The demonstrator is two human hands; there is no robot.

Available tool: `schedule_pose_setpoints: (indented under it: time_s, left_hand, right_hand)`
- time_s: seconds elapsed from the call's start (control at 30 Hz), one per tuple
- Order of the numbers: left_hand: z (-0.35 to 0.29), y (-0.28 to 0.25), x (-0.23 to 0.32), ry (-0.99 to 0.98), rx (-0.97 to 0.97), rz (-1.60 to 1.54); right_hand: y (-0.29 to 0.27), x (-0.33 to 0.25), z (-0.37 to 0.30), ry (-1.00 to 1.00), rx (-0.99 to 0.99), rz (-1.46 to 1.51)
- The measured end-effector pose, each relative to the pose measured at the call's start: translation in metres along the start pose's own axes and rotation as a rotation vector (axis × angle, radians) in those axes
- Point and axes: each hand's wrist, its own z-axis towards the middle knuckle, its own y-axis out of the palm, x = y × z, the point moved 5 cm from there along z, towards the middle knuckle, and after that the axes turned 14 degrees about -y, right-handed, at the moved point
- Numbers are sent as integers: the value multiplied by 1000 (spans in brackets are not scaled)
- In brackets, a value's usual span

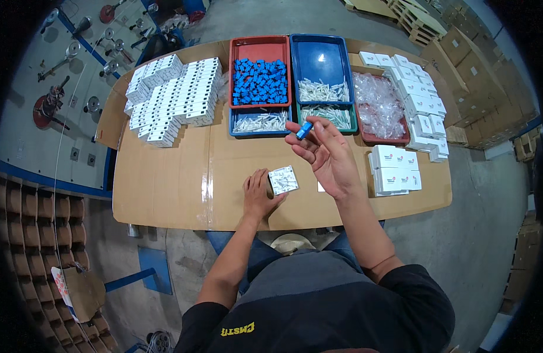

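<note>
My right hand (331, 159) is raised over the table with the palm turned up. Its thumb and fingers pinch a small blue plastic piece (304, 130). Lower and to the left, my left hand (261, 193) grips the left side of a small square white box (284, 180), thumb along the near edge and fingers at the far left corner. White and greyish small parts seem to show on top of the box; their kind is too small to make out.
Beyond my hands stand a red tray (231, 70) of blue pieces, blue trays (321, 53) of white plugs and a red tray (371, 139) of clear plastic bags. White boxes are stacked at left (183, 97), far right (418, 103) and near right (395, 170). Cardboard (165, 194) covers the table.
</note>
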Motion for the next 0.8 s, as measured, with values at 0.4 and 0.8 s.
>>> schedule_pose_setpoints:
  time_s: [0.4,0.8]
  left_hand:
    - [-2,4,-3,23,23,-5]
    - [7,-3,-3,-20,31,-44]
  right_hand:
    - [-15,18,1,225,28,380]
    - [-181,118,-6,125,140,-614]
